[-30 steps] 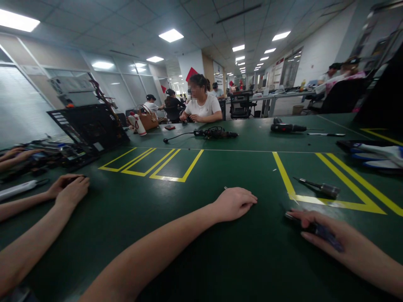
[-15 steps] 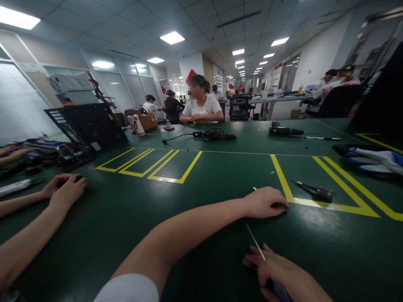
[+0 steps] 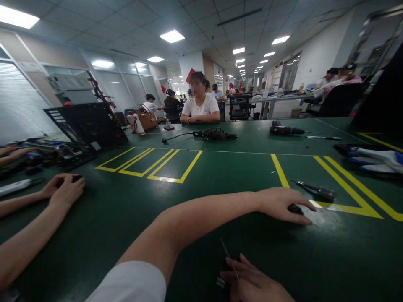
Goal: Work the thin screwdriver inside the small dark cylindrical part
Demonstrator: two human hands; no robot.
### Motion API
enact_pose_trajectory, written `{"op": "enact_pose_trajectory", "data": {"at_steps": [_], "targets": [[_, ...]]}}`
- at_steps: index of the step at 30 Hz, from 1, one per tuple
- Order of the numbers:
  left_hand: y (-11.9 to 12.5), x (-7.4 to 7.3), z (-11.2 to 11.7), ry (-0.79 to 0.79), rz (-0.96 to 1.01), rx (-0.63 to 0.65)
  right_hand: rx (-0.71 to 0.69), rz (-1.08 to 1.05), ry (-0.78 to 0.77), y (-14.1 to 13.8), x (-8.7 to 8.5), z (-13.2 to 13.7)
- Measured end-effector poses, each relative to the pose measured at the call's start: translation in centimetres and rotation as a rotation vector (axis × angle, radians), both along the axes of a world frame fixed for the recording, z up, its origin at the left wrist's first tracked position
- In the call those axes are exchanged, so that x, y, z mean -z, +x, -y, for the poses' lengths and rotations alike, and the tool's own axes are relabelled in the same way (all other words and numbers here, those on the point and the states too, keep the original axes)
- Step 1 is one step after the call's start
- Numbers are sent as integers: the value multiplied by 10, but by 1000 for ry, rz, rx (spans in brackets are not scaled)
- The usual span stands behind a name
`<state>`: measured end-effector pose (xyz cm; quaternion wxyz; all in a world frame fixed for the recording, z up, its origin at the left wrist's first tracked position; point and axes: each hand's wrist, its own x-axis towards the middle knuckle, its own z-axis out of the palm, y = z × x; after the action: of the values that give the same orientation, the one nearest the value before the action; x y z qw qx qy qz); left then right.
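Observation:
My left hand reaches across to the right and lies flat on the green table, fingers stretched over a small dark object beside a yellow tape line. My right hand sits at the bottom edge, closed around a slim screwdriver whose thin shaft points up and left. A second screwdriver with a grey handle lies on the yellow line just beyond my left hand's fingertips.
A co-worker's two hands rest on the table at the left, near a white tool and an opened black laptop. Farther off lie a cabled tool, an electric screwdriver and gloves. A person sits opposite.
My left hand slid to the right along the table and now covers the small dark object. My right hand drew back and down toward me with the slim screwdriver.

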<state>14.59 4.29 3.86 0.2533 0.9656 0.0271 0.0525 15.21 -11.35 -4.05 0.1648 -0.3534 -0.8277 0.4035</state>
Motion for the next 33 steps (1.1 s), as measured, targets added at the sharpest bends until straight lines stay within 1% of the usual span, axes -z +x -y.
{"op": "enact_pose_trajectory", "data": {"at_steps": [3, 6, 8, 10, 12, 15, 17, 18, 19, 20, 21, 23, 24, 26, 28, 30, 33], "targets": [[-20, -9, -1, -16, 130, -95, -74, 16, 18, -7, -16, -1], [-52, -21, 2, -45, 281, -210, -101, 44, 5, -12, -35, -3], [-77, -28, 6, -78, 338, -293, -95, 33, 12, -16, -42, -4], [-102, -32, 12, -91, 413, -396, -67, 1, 29, -19, -44, -6], [-127, -30, 19, -104, 468, -497, -37, -43, 28, -20, -45, -6], [-157, -18, 32, -135, 544, -732, 27, -110, -37, -15, -53, -5], [-173, -11, 44, -128, 529, -904, 145, -162, -70, -7, -60, -7], [-179, -10, 52, -128, 481, -962, 215, -180, -69, -2, -63, -9], [-183, -11, 60, -136, 399, -982, 277, -177, -63, 4, -64, -12], [-185, -14, 70, -151, 272, -959, 327, -164, -32, 10, -63, -17], [-186, -18, 80, -161, 141, -901, 356, -141, 30, 16, -61, -22], [-183, -29, 100, -208, -124, -703, 388, -60, 218, 27, -55, -33], [-180, -34, 108, -206, -190, -639, 399, 3, 321, 33, -52, -38], [-173, -40, 121, -158, -249, -587, 421, 52, 404, 43, -49, -46], [-167, -40, 127, -114, -288, -555, 426, 77, 452, 52, -49, -51], [-165, -37, 126, -108, -303, -528, 409, 158, 548, 60, -51, -54], [-167, -35, 116, -135, -282, -507, 399, 387, 696, 73, -51, -57]]}}
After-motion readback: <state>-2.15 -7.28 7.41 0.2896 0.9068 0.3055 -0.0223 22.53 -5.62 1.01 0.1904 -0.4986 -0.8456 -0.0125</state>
